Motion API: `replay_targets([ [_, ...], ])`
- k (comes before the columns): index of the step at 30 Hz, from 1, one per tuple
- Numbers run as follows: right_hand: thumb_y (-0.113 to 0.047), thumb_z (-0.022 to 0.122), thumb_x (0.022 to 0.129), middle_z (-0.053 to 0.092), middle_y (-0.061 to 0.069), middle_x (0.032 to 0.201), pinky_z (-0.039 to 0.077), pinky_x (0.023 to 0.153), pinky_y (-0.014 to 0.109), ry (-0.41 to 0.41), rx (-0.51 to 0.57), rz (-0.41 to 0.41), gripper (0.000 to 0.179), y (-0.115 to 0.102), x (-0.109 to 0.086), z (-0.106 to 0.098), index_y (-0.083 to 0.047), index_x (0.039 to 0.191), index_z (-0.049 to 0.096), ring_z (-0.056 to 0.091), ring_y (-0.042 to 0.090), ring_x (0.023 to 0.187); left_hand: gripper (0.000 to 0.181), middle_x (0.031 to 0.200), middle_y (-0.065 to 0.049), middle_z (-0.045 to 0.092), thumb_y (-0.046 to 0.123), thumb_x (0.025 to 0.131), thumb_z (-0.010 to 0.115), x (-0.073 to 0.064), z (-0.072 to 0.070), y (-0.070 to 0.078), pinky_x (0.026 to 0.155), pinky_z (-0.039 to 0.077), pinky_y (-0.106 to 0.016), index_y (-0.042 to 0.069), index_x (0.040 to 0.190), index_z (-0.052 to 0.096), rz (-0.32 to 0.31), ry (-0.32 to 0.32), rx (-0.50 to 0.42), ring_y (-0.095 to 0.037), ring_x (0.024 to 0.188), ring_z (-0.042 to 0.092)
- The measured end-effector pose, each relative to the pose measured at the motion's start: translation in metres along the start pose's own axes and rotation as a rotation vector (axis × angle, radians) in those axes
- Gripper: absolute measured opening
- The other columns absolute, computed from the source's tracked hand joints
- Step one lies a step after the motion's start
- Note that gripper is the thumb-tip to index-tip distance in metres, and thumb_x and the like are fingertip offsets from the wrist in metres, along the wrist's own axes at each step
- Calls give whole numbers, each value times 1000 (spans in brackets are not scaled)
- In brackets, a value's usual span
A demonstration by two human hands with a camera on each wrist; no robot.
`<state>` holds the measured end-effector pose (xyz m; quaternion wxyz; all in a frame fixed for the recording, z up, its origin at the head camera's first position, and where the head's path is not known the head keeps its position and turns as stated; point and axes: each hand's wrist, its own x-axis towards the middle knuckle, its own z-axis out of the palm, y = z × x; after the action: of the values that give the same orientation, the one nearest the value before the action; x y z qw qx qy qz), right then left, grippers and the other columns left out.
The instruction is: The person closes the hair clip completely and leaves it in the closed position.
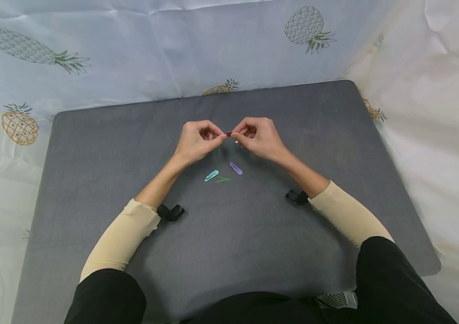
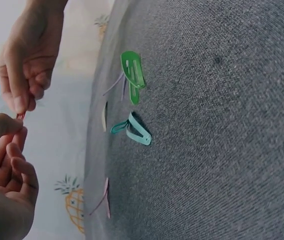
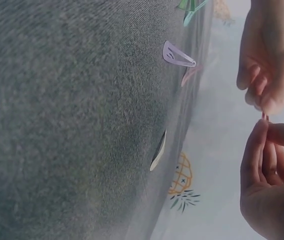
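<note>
**Black sleeves (image 1: 105, 294) nearest us, red clip (image 1: 229, 134) pinched up beyond the purple clip (image 1: 235, 168)**

Both sleeves lie on the person's side of the purple clip, our landmark. Past its far side, raised above the table (image 1: 103, 180), we find the red clip, held between two hands. The left hand (image 1: 198, 139) has thumb and fingertips together on one end; the right hand (image 1: 261, 138) pinches the other end in the same way. Only a sliver of red shows between them, so we cannot tell how the clip is turned or whether it is sprung.

From its thinness we judge it very light, stiff and springy along its length, with a smooth coat that may slip under dry fingertips. It should not break easily, but twisting could bend it. We would take hold at the two ends, as these hands do, with a firm but small pinch, leaving the middle free to flex.

Around the purple clip we count others: the green clip (image 1: 224, 179) just to its near left, the teal clip (image 1: 211, 176) farther left, the pink clip (image 2: 107, 200) beyond it, and the white clip (image 3: 158, 152) also beyond it, toward the right.
</note>
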<state>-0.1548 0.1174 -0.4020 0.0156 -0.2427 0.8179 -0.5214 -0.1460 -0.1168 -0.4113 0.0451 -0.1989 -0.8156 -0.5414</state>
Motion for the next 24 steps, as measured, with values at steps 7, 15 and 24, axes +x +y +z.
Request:
replay_targets([
  [7,-7,79,99,79,16,86,55,60,21,-16,19,17,6,2,-1,-3,-2,100,81,74,41,72,13,77,-15,72,13,95,83,0,-1,-1,57,43,-20,1,94,82,-63,-45,-64,-8,60,56],
  [15,-8,79,99,79,19,90,59,66,22,-5,72,13,7,4,-2,-2,-1,101,82,76,37,75,18,89,-17,79,19,98,81,0,-3,-2,63,52,-23,1,98,82,-167,-80,-141,-23,71,71],
  [24,-6,84,95,83,20,99,67,80,37,54,131,4,10,4,-1,-4,-1,103,85,82,36,86,26,89,-2,83,25,101,79,2,-5,-1,73,61,-32,-1,103,82,-263,-76,-234,-31,83,75],
])
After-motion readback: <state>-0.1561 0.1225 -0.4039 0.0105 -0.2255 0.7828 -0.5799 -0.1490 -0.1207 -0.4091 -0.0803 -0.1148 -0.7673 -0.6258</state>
